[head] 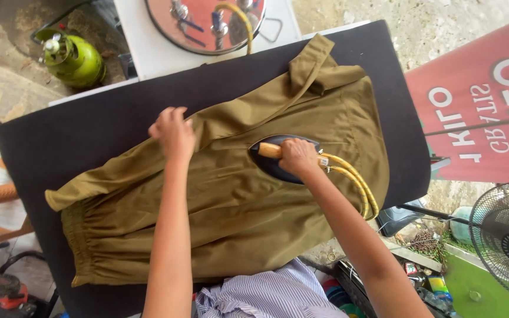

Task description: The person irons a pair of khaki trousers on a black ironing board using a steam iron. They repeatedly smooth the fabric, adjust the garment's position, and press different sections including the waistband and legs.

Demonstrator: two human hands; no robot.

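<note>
The right hand [297, 156] closes its fingers around the wooden handle of the black iron [278, 160], resting mid-way on the olive garment [237, 206]. The left hand [174, 132] presses flat, fingers loosely bent, holding nothing. If the iron stays long there, the cloth may scorch, and the yellow hose [357, 182] may drag creases

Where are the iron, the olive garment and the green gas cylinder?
iron [272, 168]: head view, on its dark body beside the handle.
olive garment [237, 218]: head view, on its wide middle panel.
green gas cylinder [81, 62]: head view, on its rounded side.
</note>
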